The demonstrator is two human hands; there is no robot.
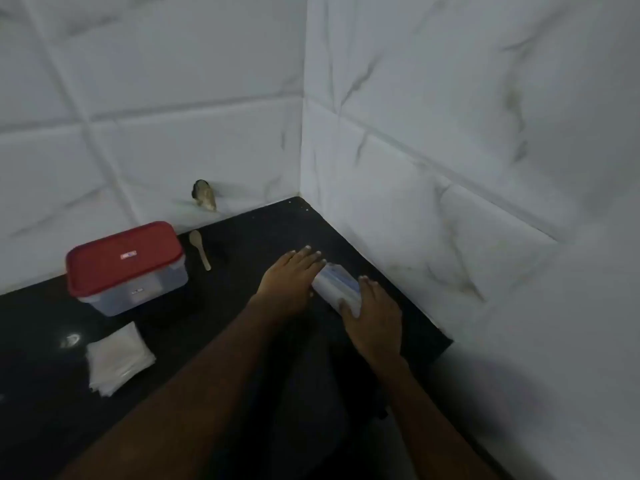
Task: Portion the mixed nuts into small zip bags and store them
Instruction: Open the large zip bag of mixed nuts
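Near the back right corner of the black counter (242, 233), one clear plastic pack with blue edging (337, 284) lies on its side between two hands. Whether it is a small tub or a bundle of bags is too blurred to tell, and its contents cannot be made out. The left hand (291, 278) lies flat against the pack's left side, its fingers straight and together, pointing toward the corner. The right hand (375, 317) rests along the pack's right side, its fingers stretched out and its thumb lying against the near end. Neither hand is curled round it; the pack sits pressed between the two palms.

Well to the left stands one clear rectangular box with a red lid (124, 265), the lid on. What the box holds does not show. Just beside its right rear corner, apart from it, lies one small pale spoon (200, 249), bowl toward the wall. In front of the box, nearer the counter's front edge, sits one loose stack of small clear zip bags (117, 358); the number of bags in it cannot be counted.

Two white marbled tile walls (173, 98) meet at the corner. The left-hand one has a single dark broken hole (204, 195) just above the counter, behind the spoon.
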